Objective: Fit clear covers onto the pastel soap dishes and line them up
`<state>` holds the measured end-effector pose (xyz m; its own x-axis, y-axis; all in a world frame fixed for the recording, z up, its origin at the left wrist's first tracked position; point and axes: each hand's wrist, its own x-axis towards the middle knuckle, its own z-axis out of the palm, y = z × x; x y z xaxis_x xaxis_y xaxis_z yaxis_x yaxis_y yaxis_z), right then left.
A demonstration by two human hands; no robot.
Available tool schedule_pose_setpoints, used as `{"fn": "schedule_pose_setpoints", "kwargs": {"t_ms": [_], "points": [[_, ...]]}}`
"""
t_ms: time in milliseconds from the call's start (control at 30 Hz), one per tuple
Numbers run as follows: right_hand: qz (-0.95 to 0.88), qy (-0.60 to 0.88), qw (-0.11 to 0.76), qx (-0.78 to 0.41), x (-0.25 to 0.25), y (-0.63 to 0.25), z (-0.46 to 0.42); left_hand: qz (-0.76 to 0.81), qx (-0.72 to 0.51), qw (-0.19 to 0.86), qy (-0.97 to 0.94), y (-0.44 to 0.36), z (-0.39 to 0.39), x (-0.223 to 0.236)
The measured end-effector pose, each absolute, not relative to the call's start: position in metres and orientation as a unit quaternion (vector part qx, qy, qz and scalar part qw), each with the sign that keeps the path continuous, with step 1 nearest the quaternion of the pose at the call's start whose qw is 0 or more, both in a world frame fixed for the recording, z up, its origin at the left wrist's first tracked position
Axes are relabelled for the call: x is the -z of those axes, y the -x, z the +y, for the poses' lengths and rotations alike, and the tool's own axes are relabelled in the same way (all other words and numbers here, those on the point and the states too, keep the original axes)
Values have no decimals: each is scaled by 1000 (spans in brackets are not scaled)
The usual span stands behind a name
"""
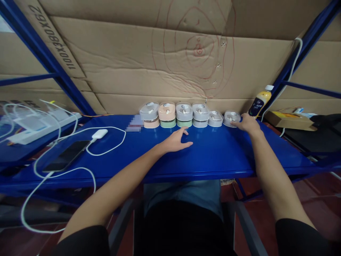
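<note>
A row of small rounded containers with clear lids stands along the back of the blue table. Four stand in two-high stacks, among them a peach container [167,111] over a green container [168,123]. Two grey containers sit singly at the right end. My right hand [250,123] grips the rightmost grey container [231,118] by its right side, thumb at the front. My left hand [176,140] hovers in front of the stacks, thumb and fingers apart, holding nothing. The nearest stack to it has a grey container [184,112] over a green one.
A juice bottle [260,101] stands just behind my right hand. On the left lie a phone [66,156], a white charger [99,133] and looping white cables. Cardboard [119,53] walls the back, between blue metal posts [306,42]. An open carton [291,120] sits far right.
</note>
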<state>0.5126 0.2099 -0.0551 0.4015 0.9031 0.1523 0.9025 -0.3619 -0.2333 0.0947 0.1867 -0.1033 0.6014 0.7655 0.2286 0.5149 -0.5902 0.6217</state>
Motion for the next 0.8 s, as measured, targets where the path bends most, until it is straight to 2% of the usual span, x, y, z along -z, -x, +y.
{"fn": "schedule_pose_setpoints", "kwargs": {"t_ms": [300, 800], "points": [[-599, 785, 156, 33, 83, -518, 234, 377, -228, 255, -861, -95, 185, 100], [-640, 738, 213, -1, 99, -551, 246, 368, -234, 247, -865, -93, 192, 108]]}}
